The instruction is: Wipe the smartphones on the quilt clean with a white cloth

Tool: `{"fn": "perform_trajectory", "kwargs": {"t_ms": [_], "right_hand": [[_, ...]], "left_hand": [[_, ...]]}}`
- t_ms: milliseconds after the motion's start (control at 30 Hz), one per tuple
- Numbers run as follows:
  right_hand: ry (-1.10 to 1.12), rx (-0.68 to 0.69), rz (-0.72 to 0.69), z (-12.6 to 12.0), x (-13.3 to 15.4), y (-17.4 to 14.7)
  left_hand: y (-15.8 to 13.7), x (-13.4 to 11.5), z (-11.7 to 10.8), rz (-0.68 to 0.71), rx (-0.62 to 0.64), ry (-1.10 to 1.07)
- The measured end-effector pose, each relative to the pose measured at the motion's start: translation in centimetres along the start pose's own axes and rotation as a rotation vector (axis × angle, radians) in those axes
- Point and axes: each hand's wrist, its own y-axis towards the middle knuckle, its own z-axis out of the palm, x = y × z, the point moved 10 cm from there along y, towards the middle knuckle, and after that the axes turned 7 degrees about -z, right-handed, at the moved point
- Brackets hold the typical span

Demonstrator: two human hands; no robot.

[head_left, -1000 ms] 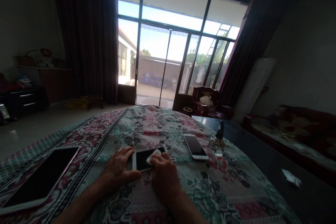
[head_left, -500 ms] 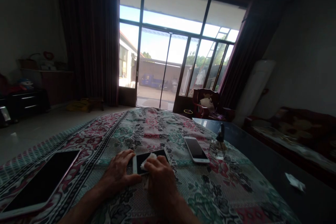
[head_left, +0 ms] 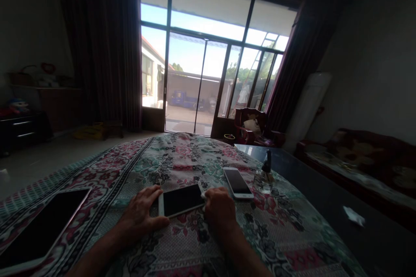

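Observation:
A white-framed smartphone (head_left: 182, 200) with a dark screen lies face up on the patterned tablecloth (head_left: 182, 251). My left hand (head_left: 143, 207) holds its left end, fingers at the upper corner and thumb at the lower one. Closed at the phone's right end is my right hand (head_left: 221, 210), gripping a wad of white tissue (head_left: 203, 197) that is mostly hidden by the fingers. Just beyond that hand lies a second white smartphone (head_left: 238, 183). A clear glass bottle with a black spray top (head_left: 264, 177) stands to its right.
At the left edge rests a large white tablet (head_left: 45, 229), screen up. A crumpled white tissue (head_left: 354, 216) lies on the dark tabletop (head_left: 318, 194) at right. Farther back are a wooden armchair (head_left: 250, 125), a sofa (head_left: 364, 151) and glass doors (head_left: 195, 82).
My right hand has slid right with the tissue, from the middle of the phone's screen to its right end. My left hand stays at the left end. The view has shifted slightly.

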Motion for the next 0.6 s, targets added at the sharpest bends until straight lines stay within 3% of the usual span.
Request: {"fn": "perform_trajectory", "kwargs": {"t_ms": [100,200,400,467,600], "right_hand": [[0.042,-0.061,-0.023,-1.0,0.3,0.1],[0.203,-0.113,-0.210,-0.6,4.3,-0.2],[0.346,0.036,-0.536,2.8,11.4,-1.0],[0.332,0.103,-0.568,3.5,12.1,-1.1],[0.267,0.120,-0.469,3.6,10.9,-0.5]], "left_hand": [[-0.1,-0.1,-0.2,-0.011,-0.002,-0.001],[-0.2,-0.2,-0.4,-0.017,-0.009,-0.012],[0.1,-0.5,-0.2,-0.037,0.007,-0.011],[0.1,-0.5,-0.2,-0.032,0.001,-0.008],[0.0,-0.5,-0.4,-0.020,-0.026,-0.013]]}}
